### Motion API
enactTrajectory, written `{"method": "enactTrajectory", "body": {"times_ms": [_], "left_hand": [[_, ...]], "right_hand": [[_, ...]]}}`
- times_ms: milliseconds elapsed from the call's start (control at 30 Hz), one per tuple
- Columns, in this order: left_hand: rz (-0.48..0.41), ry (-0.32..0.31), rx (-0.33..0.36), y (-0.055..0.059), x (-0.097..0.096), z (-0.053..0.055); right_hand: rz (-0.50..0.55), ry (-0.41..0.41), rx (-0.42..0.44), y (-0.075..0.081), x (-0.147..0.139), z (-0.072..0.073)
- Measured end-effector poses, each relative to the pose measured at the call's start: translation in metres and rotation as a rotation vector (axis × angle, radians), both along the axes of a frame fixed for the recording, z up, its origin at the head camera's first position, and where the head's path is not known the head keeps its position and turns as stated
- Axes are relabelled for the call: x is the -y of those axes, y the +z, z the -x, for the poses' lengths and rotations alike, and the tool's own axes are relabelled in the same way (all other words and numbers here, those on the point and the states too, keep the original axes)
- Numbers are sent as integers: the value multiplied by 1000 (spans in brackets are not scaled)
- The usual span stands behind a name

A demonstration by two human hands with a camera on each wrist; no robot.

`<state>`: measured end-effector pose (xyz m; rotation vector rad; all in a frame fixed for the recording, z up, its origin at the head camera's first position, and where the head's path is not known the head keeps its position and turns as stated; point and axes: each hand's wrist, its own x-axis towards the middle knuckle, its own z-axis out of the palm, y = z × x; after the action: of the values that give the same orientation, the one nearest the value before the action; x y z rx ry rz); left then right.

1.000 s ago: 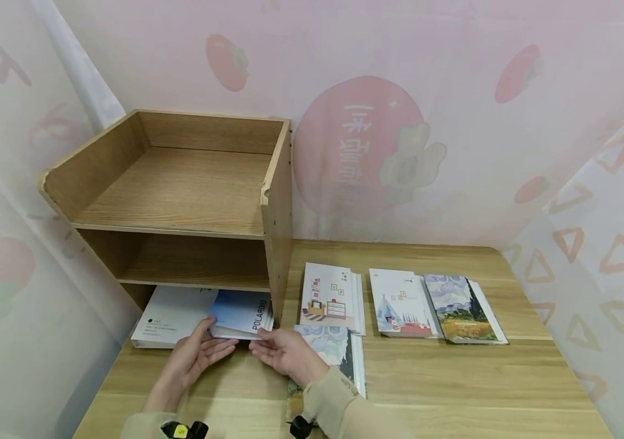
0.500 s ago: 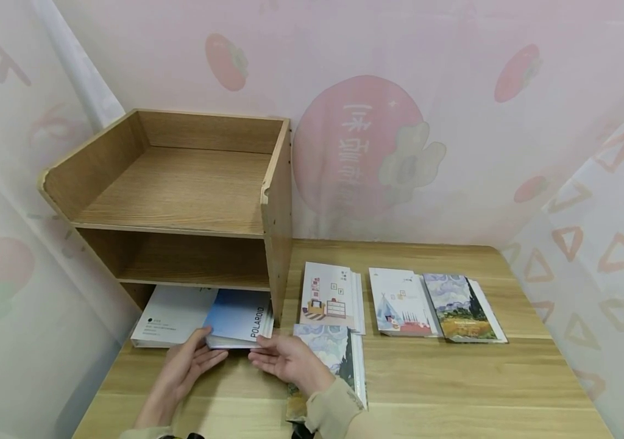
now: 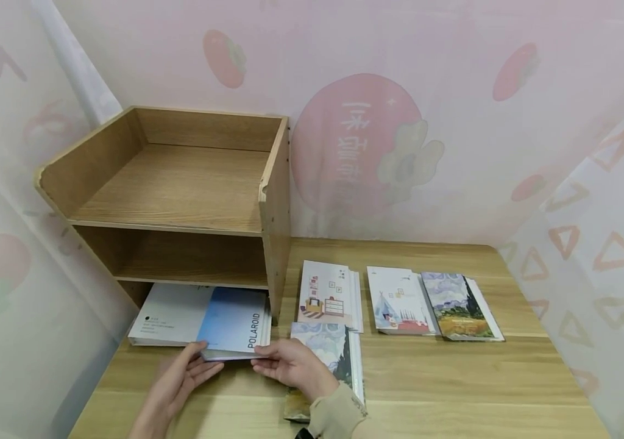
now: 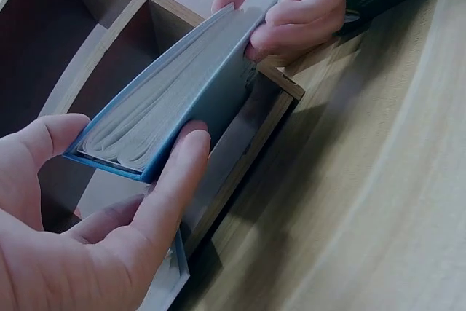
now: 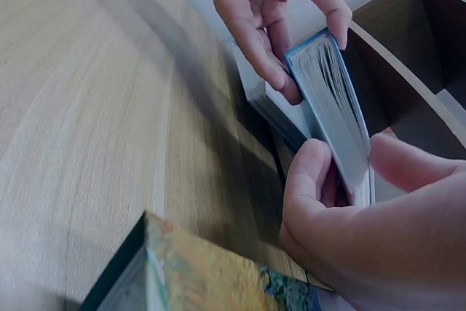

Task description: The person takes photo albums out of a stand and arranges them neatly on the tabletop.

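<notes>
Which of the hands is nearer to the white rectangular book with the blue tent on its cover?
Right. The right hand is left of the white tent book and closer to the person; the left hand is farther left.

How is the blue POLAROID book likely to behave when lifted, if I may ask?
The POLAROID book should probably feel fairly stiff, as its covers look flat and straight-edged. Its pages may shift or fan slightly, since they bow loosely between the covers. It seems unlikely to roll, being flat and rectangular.
</notes>
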<state>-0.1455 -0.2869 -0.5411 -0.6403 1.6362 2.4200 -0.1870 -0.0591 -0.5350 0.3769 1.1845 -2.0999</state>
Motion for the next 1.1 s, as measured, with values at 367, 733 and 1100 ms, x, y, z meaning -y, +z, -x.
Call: {"method": "enactTrajectory", "body": {"times_ms": [367, 733, 1100], "left_hand": [[-83, -181, -65, 8, 16, -20], [-120, -492, -104, 6, 39, -27], [-111, -548, -107, -2, 37, -32]], "right_hand": [[-12, 102, -100, 7, -1, 0], [-84, 154, -180, 7, -6, -9], [-150, 186, -241, 5, -15, -16]]}}
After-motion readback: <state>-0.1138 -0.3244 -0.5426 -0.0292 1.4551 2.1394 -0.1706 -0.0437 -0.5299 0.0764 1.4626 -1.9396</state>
